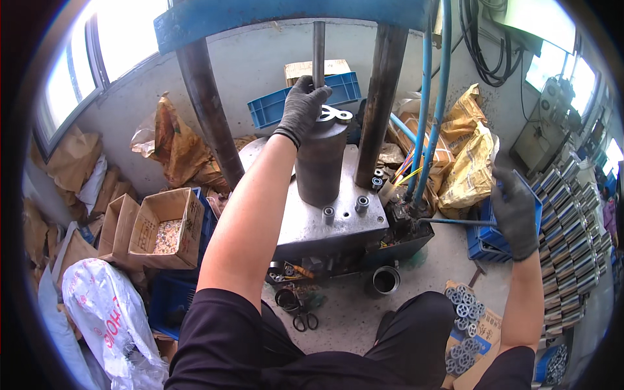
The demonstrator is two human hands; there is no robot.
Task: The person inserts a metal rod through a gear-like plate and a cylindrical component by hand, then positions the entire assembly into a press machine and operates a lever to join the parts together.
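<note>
My left hand (303, 109), in a dark knit glove, is closed around the lower end of an upright metal rod (319, 49). Just beside its fingers, a silver spoked metal disc (335, 114) lies on top of a thick dark steel cylinder (321, 166); the hand hides part of the disc. The cylinder stands on the steel bed (296, 224) of a press. Over to the right, my gloved right hand (513, 211) is at the end of a thin lever (458, 222), fingers stretched upward and somewhat blurred, palm side near the lever.
Two steel columns (380, 97) and a blue crossbeam (286, 26) frame the press. Small bushings (362, 203) stand on its bed. Spoked discs (465, 312) lie on cardboard at lower right, near stacked metal tubes (565, 240). Scissors (305, 322) and a round can (385, 280) are on the floor.
</note>
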